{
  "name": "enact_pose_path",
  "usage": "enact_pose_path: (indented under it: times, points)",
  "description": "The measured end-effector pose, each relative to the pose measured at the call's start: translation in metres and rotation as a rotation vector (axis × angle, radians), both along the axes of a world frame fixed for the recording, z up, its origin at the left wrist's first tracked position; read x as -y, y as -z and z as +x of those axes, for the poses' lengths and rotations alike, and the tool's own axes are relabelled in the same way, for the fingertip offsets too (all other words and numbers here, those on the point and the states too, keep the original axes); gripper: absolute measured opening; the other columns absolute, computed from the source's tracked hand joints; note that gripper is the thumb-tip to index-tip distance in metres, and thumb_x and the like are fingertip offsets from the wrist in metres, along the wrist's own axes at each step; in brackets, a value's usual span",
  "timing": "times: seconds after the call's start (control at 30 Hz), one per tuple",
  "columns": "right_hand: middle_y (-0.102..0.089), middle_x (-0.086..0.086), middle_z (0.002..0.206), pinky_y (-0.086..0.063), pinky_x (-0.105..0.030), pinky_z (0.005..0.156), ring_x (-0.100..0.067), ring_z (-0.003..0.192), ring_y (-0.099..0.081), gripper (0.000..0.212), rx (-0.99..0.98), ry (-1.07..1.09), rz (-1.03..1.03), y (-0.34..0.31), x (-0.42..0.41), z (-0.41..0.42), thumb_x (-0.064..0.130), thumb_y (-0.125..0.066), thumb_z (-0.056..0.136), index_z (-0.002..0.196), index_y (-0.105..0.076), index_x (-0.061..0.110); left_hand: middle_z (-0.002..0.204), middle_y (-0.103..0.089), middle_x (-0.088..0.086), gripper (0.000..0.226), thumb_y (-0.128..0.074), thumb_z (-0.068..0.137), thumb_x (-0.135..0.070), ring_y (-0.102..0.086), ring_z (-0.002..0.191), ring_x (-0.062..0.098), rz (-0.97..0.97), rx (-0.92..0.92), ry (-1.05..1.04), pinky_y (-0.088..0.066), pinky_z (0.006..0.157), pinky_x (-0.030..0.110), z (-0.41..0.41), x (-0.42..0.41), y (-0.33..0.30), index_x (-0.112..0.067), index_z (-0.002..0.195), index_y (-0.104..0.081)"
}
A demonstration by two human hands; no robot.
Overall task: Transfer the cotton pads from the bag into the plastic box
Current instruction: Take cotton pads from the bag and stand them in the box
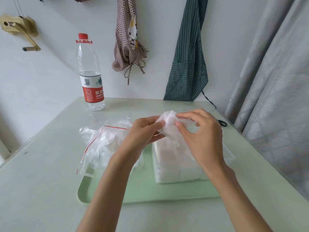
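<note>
Aloft above plastic box [229, 156]: left hand [143, 131], right hand [200, 131], fingers pinching cotton pads [168, 126].

Both our bare forearms reach forward from the lower edge and meet in the middle, raised above the worktop. Our left hand [143, 131] curls its fingers round a stack of cotton pads [168, 126] from the left, while our right hand [202, 136] pinches the stack's top with thumb and forefinger, wrist bent downward.
</note>
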State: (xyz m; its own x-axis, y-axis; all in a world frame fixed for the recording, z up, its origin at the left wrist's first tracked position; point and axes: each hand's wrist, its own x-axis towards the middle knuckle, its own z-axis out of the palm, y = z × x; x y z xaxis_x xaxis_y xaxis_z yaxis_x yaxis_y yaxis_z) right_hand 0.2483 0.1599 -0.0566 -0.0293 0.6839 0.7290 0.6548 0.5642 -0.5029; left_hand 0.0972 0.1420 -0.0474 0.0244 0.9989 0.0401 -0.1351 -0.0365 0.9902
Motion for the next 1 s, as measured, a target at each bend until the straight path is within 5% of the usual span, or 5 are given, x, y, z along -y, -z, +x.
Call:
enact_pose_path:
  times: [0.4,0.5,0.73,0.93,1.0]
  points:
    - [-0.069,0.002,0.088,-0.049,-0.035,0.075,-0.017,0.086,-0.059,0.008,0.131,-0.051,0.32,0.01,-0.016,0.028,0.004,-0.072,0.07,0.071,-0.071,0.011,0.094,-0.072,0.014,0.023,-0.048,0.097,-0.014,-0.07,0.082,0.017,-0.174,0.237,0.08,-0.057,0.074,0.021,0.016,-0.016,0.007,-0.003,0.096,-0.068]
    - [-0.071,0.009,0.082,-0.05,-0.03,0.071,-0.013,0.079,-0.066,0.011,0.123,-0.122,0.199,0.012,-0.015,0.032,0.004,-0.073,0.071,0.075,-0.07,0.014,0.096,-0.073,0.012,0.025,-0.054,0.094,-0.025,-0.07,0.085,0.016,-0.14,0.117,0.074,-0.057,0.079,0.023,0.014,-0.015,0.007,-0.007,0.096,-0.071]
    - [-0.074,0.013,0.083,-0.05,-0.012,0.077,-0.002,0.079,-0.068,0.024,-0.06,-0.352,-0.375,-0.001,-0.009,0.042,0.009,-0.074,0.079,0.095,-0.072,0.027,0.084,-0.071,0.002,0.016,-0.062,0.087,-0.008,-0.067,0.077,0.01,-0.112,-0.096,0.026,-0.057,0.075,0.021,0.015,-0.013,0.008,-0.015,0.099,-0.07]
    - [-0.072,-0.001,0.078,-0.055,-0.015,0.063,-0.004,0.066,-0.067,0.032,-0.446,-0.209,-0.583,-0.02,-0.015,0.089,0.003,-0.07,0.08,0.109,-0.063,0.016,0.084,-0.071,0.002,0.013,-0.059,0.088,-0.005,-0.068,0.072,0.007,-0.02,0.007,-0.128,-0.054,0.061,0.014,0.013,-0.015,0.004,-0.014,0.092,-0.069]
    - [-0.069,-0.004,0.079,-0.056,-0.017,0.059,-0.008,0.066,-0.066,0.028,-0.379,-0.143,-0.755,-0.017,-0.018,0.104,-0.002,-0.068,0.081,0.108,-0.062,0.006,0.081,-0.072,-0.001,0.014,-0.059,0.088,-0.006,-0.068,0.071,0.006,-0.004,0.033,-0.155,-0.055,0.062,0.015,0.009,-0.017,0.003,-0.015,0.091,-0.069]
